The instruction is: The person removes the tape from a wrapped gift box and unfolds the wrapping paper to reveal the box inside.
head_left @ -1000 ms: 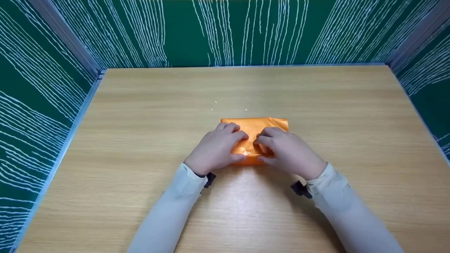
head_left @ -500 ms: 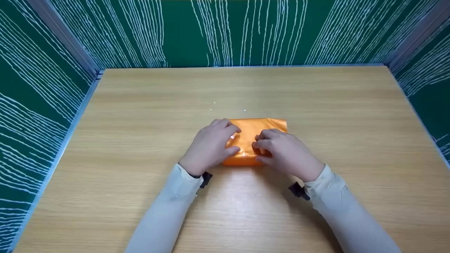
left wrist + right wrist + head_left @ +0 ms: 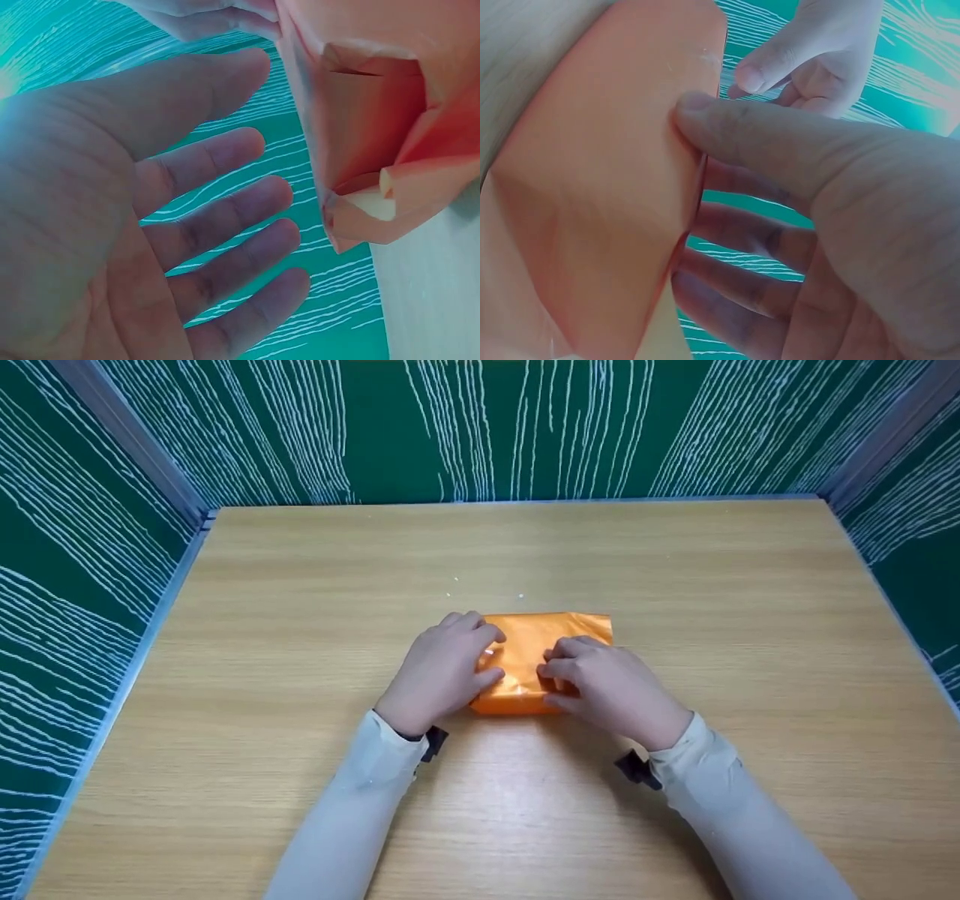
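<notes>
A glossy orange paper packet lies on the table in the middle of the head view. My right hand pinches its right part. The right wrist view shows that thumb on the orange paper and the fingers behind its edge. At the packet's left end, my left hand has its fingers spread and relaxed; in the left wrist view they are apart from the paper. There, the folded paper forms an open end, with a pale inner piece showing. What the packet contains is mostly hidden.
The wooden table has a few tiny white specks beyond the packet. Green panels with white wavy lines stand along the back and both sides, joined by grey frame posts.
My left hand has drawn back to the left, off the top of the packet, baring more of its left part. The right hand has stayed almost in place.
</notes>
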The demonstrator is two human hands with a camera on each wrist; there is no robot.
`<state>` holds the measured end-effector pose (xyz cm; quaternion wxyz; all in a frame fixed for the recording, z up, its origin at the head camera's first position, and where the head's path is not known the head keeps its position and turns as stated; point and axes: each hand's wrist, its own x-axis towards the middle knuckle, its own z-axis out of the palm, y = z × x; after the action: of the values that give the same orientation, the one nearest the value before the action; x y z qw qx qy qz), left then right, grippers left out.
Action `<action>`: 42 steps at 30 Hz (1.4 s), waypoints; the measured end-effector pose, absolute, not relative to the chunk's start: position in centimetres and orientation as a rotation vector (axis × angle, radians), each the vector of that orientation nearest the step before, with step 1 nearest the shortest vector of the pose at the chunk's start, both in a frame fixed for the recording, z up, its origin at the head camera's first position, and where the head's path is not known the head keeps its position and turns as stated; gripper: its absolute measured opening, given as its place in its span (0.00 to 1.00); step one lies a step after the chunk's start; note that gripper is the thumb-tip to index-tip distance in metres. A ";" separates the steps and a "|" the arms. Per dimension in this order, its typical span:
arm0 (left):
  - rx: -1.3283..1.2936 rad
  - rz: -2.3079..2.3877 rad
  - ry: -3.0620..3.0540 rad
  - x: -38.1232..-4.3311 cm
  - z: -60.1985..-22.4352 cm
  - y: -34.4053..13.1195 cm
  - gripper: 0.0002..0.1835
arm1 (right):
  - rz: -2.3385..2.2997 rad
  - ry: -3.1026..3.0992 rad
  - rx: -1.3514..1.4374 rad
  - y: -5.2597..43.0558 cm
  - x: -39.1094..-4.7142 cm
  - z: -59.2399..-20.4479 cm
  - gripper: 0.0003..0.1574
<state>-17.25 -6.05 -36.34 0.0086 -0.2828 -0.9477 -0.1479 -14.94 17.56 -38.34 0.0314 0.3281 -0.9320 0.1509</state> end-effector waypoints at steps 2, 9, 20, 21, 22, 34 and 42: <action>-0.896 -0.440 -2.963 -17.4 -36.5 -5.9 0.19 | 0.454 -2.873 1.002 17.6 -14.9 -38.3 0.19; -0.930 -0.394 -2.947 -17.5 -36.7 -5.7 0.12 | 0.434 -2.840 1.009 17.3 -14.9 -38.3 0.16; -0.829 -0.466 -3.084 -17.6 -36.5 -5.8 0.16 | 0.457 -2.886 0.986 17.2 -15.0 -38.3 0.17; -0.826 -0.471 -3.094 -17.6 -36.6 -5.7 0.16 | 0.460 -2.888 0.982 17.2 -14.9 -38.3 0.17; -0.827 -0.471 -3.100 -17.6 -36.6 -5.7 0.16 | 0.462 -2.888 0.979 17.3 -14.9 -38.3 0.17; -0.832 -0.466 -3.084 -17.4 -36.8 -5.8 0.14 | 0.464 -2.895 0.964 17.1 -14.8 -38.5 0.18; -0.831 -0.480 -3.022 -17.6 -36.7 -5.7 0.14 | 0.492 -2.842 0.982 17.4 -14.7 -38.6 0.15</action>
<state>-17.59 -5.73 -36.69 -0.0145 -0.2621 -0.9530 -0.1514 -14.70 17.39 -38.65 0.0472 0.3218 -0.9318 0.1612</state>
